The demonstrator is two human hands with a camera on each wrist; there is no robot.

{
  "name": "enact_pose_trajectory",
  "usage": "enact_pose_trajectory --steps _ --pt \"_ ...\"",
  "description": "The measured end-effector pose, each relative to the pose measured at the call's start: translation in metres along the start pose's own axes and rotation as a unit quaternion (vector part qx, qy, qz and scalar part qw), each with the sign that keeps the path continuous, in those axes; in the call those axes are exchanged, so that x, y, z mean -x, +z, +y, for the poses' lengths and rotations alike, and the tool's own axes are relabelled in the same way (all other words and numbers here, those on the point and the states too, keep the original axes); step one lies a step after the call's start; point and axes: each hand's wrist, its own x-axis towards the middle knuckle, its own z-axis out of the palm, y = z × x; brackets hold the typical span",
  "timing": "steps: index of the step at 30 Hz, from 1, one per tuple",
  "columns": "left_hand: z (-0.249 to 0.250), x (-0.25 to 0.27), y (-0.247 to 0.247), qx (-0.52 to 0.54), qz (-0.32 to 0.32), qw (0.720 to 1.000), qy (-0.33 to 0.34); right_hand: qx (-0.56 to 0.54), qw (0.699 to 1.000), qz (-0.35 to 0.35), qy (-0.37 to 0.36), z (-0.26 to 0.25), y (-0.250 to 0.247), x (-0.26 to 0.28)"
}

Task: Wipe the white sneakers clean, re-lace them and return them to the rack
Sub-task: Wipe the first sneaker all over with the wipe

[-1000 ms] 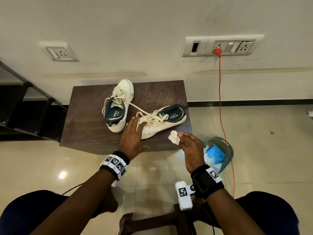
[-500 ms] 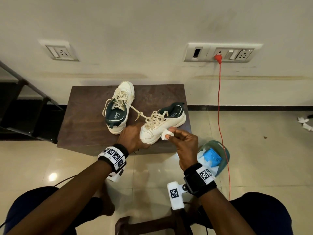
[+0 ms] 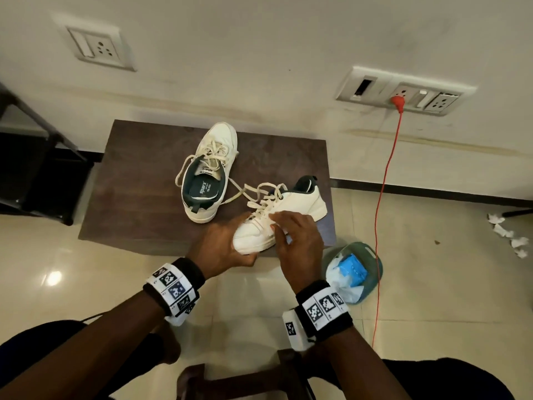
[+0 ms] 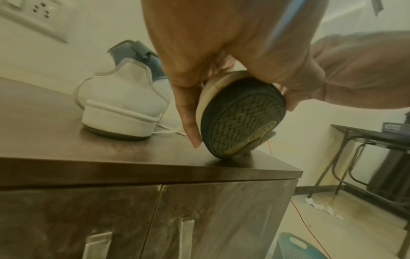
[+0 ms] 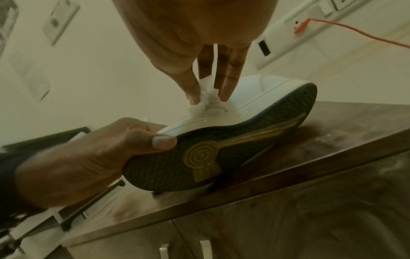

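Note:
Two white sneakers with dark green lining and loose cream laces are on a dark wooden cabinet (image 3: 135, 197). The far sneaker (image 3: 209, 171) stands flat. The near sneaker (image 3: 300, 203) is tilted on its edge, sole (image 5: 221, 150) turned toward me. My left hand (image 3: 222, 243) grips its toe, thumb on the sole (image 4: 241, 121). My right hand (image 3: 297, 238) presses a small white wipe (image 5: 208, 99) against the sneaker's side with its fingertips (image 5: 195, 98); the hand hides the wipe in the head view.
A teal basket (image 3: 372, 255) holding a blue pack and white wipes sits on the floor at the cabinet's right. A red cord (image 3: 380, 197) hangs from the wall socket beside it. Crumpled white wipes (image 3: 507, 235) lie far right. A dark rack (image 3: 34, 157) stands left.
My left hand has tipped the near sneaker up onto its edge by the toe. My right hand moved in from the front and brought the wipe onto the sneaker's side.

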Motion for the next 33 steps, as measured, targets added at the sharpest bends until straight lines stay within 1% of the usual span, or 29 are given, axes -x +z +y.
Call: enact_pose_trajectory --steps 2,3,5,6,8,10,12,15,17,19,21,23,24,27,28,30,33 --pt "-0.005 0.001 0.004 -0.034 -0.021 0.999 -0.004 0.059 0.998 0.0 -0.007 -0.005 0.004 0.005" --pt "-0.008 0.001 0.005 -0.035 -0.031 0.999 -0.007 0.073 0.997 0.001 -0.01 -0.007 0.007 0.007" --pt "-0.013 0.001 0.002 -0.014 -0.038 0.999 -0.002 0.081 0.997 0.005 -0.016 -0.01 0.011 0.011" --pt "-0.013 0.001 0.0 -0.002 -0.032 0.999 0.011 0.082 0.996 0.002 -0.022 -0.011 0.012 0.013" --pt "-0.015 0.002 -0.002 0.006 -0.021 0.999 0.039 0.103 0.993 -0.036 -0.047 -0.016 0.018 0.015" --pt "-0.016 0.003 0.0 -0.007 -0.03 0.998 0.048 0.141 0.984 -0.072 -0.087 -0.019 0.021 0.012" --pt "-0.016 0.004 0.002 -0.03 -0.032 0.998 0.044 0.149 0.983 -0.056 -0.093 -0.015 0.014 0.001" --pt "-0.016 0.002 0.003 -0.069 -0.023 0.997 0.03 0.125 0.991 0.018 -0.047 0.0 -0.001 -0.015" --pt "-0.017 0.001 0.004 -0.079 -0.034 0.996 0.025 0.121 0.992 0.024 -0.03 0.002 -0.003 -0.016" --pt "-0.018 0.001 0.005 -0.079 -0.045 0.996 0.022 0.116 0.993 -0.001 -0.033 -0.01 0.005 -0.008" --pt "-0.016 0.002 0.003 -0.07 -0.045 0.996 0.028 0.106 0.99 -0.055 -0.07 -0.026 0.011 0.004" --pt "-0.011 0.003 0.0 -0.071 -0.04 0.996 0.039 0.132 0.981 -0.096 -0.1 -0.028 0.009 0.005" --pt "-0.008 0.004 -0.002 -0.078 -0.039 0.995 0.039 0.15 0.979 -0.096 -0.094 -0.023 0.004 -0.001" --pt "-0.005 0.004 -0.006 -0.083 -0.05 0.995 0.028 0.184 0.98 -0.057 -0.052 0.0 -0.014 -0.019" --pt "-0.005 0.003 -0.008 -0.082 -0.049 0.995 0.028 0.195 0.979 -0.047 -0.048 0.004 -0.017 -0.023" --pt "-0.004 0.002 -0.009 -0.087 -0.049 0.995 0.027 0.213 0.976 -0.037 -0.036 0.003 -0.016 -0.026" --pt "0.001 0.004 -0.009 -0.111 -0.065 0.991 0.033 0.222 0.975 -0.016 0.011 -0.011 -0.006 -0.015"
